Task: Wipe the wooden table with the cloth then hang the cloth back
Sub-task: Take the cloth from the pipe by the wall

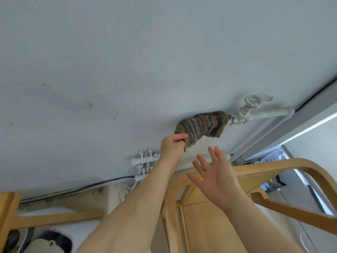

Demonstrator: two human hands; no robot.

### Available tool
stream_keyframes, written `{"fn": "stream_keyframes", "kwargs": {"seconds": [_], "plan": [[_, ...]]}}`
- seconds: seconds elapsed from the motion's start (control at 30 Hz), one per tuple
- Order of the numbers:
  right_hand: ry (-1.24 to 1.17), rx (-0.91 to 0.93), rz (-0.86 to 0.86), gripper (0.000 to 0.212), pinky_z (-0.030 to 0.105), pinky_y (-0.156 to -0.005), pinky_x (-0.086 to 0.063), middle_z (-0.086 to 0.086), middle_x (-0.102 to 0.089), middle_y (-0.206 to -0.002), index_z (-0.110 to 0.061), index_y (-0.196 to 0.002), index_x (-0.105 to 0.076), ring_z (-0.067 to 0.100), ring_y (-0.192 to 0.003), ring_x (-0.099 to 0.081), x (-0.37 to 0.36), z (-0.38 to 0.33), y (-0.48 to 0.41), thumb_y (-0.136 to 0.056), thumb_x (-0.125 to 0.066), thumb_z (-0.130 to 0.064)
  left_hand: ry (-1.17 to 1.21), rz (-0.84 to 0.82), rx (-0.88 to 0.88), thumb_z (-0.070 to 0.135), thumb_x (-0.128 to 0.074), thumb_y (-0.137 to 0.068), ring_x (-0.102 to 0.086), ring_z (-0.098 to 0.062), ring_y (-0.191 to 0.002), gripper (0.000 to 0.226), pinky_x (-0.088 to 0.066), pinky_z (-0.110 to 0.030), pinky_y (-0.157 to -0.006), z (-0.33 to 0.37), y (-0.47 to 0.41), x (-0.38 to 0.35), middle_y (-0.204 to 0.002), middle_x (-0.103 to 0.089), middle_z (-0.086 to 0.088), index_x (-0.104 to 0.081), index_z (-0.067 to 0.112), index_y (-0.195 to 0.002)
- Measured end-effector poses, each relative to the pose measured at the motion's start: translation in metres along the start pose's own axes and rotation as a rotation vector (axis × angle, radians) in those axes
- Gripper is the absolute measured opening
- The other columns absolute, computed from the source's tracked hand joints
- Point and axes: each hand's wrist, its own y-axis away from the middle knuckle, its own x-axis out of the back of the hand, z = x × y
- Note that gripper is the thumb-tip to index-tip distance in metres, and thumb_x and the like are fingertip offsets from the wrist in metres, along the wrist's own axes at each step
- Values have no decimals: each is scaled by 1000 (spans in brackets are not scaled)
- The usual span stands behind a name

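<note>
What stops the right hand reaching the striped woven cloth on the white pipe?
Probably nothing, so yes: the right hand hovers open below the striped woven cloth; the left hand grips only its end.

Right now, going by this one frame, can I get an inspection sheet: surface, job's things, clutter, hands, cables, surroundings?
Surface: nothing seen for sure; only wooden frames show.
Job's things: striped cloth hangs on the wall at the end of a white pipe, beside a valve.
Clutter: dark container holding a pale object, lower left.
Hands: left hand pinches the cloth's lower end with its fingers; right hand open, fingers spread, below the cloth, touching nothing.
Cables: black cable runs along the foot of the wall.
Surroundings: pale wall; small white fittings.
</note>
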Motion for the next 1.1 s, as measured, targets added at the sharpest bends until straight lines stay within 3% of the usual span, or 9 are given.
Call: {"fn": "stream_keyframes", "kwargs": {"seconds": [0.1,0.23,0.33,0.5,0.67,0.77,0.9,1.0,1.1], "plan": [[-101,-15,-47,53,60,-104,-38,9,-39,-152,-38,-148,-34,33,-140,-36,0,-16,19,-98,-42,-54,203,-25,-77,-7,-53,-84,-68,-15,-96,35,-52,-31,-91,33,48,7,-95,-74,-2,-77,17,-89],[-185,-49,-145,46,50,-87,-51,13,-65,-121,-26,-134,-53,32,-102,-67,0,-33,62,-97,-45,-52,317,-241,-148,-17,-48,-83,-69,-30,-88,40,-53,-43,-90,77,140,13,-93,-73,-17,-77,11,-88],[43,-18,-209,41,33,-72,-50,10,-70,-100,-17,-120,-65,19,-80,-67,-2,-38,101,-100,-43,-45,175,-284,-240,-18,-49,-82,-69,-18,-69,41,-53,-23,-65,105,206,14,-79,-74,-9,-73,10,-99],[429,209,-264,30,30,-59,-49,13,-71,-87,-14,-79,-76,23,-71,-67,-16,-43,178,-96,-53,-25,-218,17,-457,-5,-62,-77,-66,-2,-69,40,-52,-16,-67,134,289,7,-72,-72,10,-75,31,-89],[717,496,-348,54,40,-68,-44,13,-58,-69,2,-71,-63,23,-68,-57,-24,-48,261,-97,-48,-43,-529,309,-770,15,-71,-75,-51,-2,-84,15,-35,-7,-74,142,360,22,-83,-53,16,-71,29,-78],[854,753,-353,63,42,-65,-45,21,-59,-67,1,-71,-60,32,-66,-55,-27,-40,302,-99,-40,-52,-331,204,-611,26,-57,-84,-57,-6,-77,19,-42,-19,-73,145,397,36,-79,-62,7,-63,16,-69],[1039,863,-693,72,31,-62,-44,10,-62,-71,-3,-84,-61,15,-64,-57,-25,-28,339,-85,-41,-73,58,139,-429,16,-43,-98,-57,-7,-61,37,-45,-23,-59,143,449,55,-62,-61,2,-60,4,-67],[1118,717,-904,41,15,-62,-50,0,-73,-78,-20,-90,-62,3,-65,-64,-25,-19,355,-75,-68,-57,208,296,-406,25,-45,-98,-62,-10,-66,41,-48,-24,-64,134,482,80,-69,-67,0,-69,13,-66],[1261,605,-1004,39,13,-69,-52,-5,-75,-88,-25,-99,-65,3,-78,-69,-30,-1,365,-65,-81,-33,211,372,-376,25,-44,-100,-60,-12,-69,36,-47,-22,-63,118,511,109,-76,-66,-6,-68,5,-83]]}}
